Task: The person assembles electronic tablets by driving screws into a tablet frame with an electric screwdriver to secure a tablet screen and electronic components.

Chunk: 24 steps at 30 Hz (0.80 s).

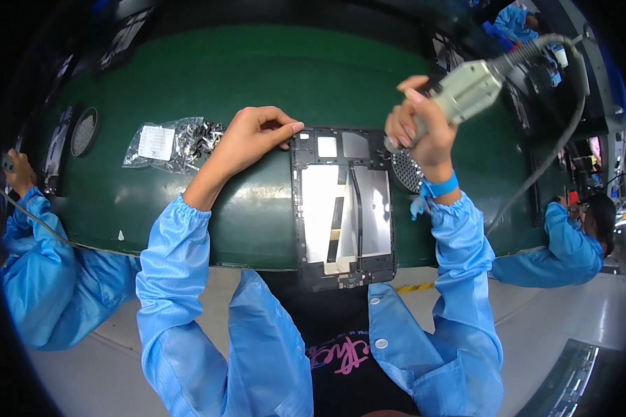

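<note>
An opened tablet housing [320,215], black-framed with silver inner plates and a dark ribbon cable, lies in front of me. Its near end reaches past the table edge. My left hand [254,132] pinches the far left corner of the housing between thumb and fingers. Gripped in my right hand [428,132] is a pale grey-green electric screwdriver [469,90], tilted, its cord end up and to the right. The driver's tip points down-left, by the far right corner of the housing and a round screw dish [405,172]. Whether the tip touches anything, I cannot tell.
A clear bag [177,142] of small metal parts lies left of my left hand on the green table [257,76]. Farther left is another round dish [85,132]. The driver's cable [560,149] hangs at the right. Co-workers in blue [563,247] sit on both sides.
</note>
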### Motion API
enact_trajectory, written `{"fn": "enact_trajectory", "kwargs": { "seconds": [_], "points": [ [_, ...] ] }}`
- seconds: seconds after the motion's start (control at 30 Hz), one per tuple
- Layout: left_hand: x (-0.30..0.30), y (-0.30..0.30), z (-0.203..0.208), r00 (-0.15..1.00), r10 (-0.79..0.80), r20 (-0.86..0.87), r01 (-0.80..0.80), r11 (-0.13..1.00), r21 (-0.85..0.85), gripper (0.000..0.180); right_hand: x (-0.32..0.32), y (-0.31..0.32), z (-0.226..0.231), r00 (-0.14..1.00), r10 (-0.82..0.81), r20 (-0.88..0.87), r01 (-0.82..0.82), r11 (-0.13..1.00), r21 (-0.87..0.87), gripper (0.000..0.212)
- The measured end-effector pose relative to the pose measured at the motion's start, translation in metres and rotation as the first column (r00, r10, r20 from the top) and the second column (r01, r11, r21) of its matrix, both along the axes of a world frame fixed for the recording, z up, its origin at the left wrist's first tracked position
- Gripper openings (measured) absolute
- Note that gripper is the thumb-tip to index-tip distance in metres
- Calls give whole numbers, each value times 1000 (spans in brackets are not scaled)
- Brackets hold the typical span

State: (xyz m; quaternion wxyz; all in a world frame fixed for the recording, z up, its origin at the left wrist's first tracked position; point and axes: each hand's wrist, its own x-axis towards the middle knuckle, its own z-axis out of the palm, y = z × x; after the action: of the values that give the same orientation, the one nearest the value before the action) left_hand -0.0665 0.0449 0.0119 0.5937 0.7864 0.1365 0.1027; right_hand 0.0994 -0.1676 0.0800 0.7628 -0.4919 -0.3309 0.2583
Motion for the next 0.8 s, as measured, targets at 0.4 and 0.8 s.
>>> {"fn": "enact_trajectory", "kwargs": {
  "seconds": [0.4, 0.8],
  "points": [
    [-2, 17, -13, 984, -157, 79, 169, 969, -179, 24, -60, 112, -16, 986, 163, -24, -162, 986, 30, 10],
    [0, 20, -25, 981, -150, 120, 173, 961, -214, 23, -54, 110, -27, 980, 152, 131, -149, 988, -34, 22]
  ]
}}
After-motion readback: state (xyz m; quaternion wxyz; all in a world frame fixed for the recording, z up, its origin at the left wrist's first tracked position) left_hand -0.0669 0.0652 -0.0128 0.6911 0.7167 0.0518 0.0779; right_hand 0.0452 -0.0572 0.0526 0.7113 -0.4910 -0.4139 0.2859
